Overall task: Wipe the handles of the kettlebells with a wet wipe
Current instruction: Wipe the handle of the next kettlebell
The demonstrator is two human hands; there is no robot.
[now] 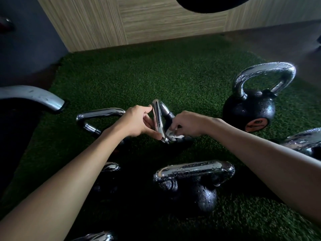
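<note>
A chrome kettlebell handle (157,117) stands up from the green turf (156,75), its loop nearly edge-on and running away from the person, flanked by both hands. The left hand (137,123) grips the bar from the handle's left, fingers and thumb closed on it. The right hand (188,123), just right of the handle, pinches a crumpled white wet wipe (171,133) against the loop's lower leg. The right looks the working hand, with the bar's length probably next. Far right of the handle an orange-labelled kettlebell (250,112), and nearer the person another kettlebell (192,186), show water beads. A third handle (100,113) sits just left.
</note>
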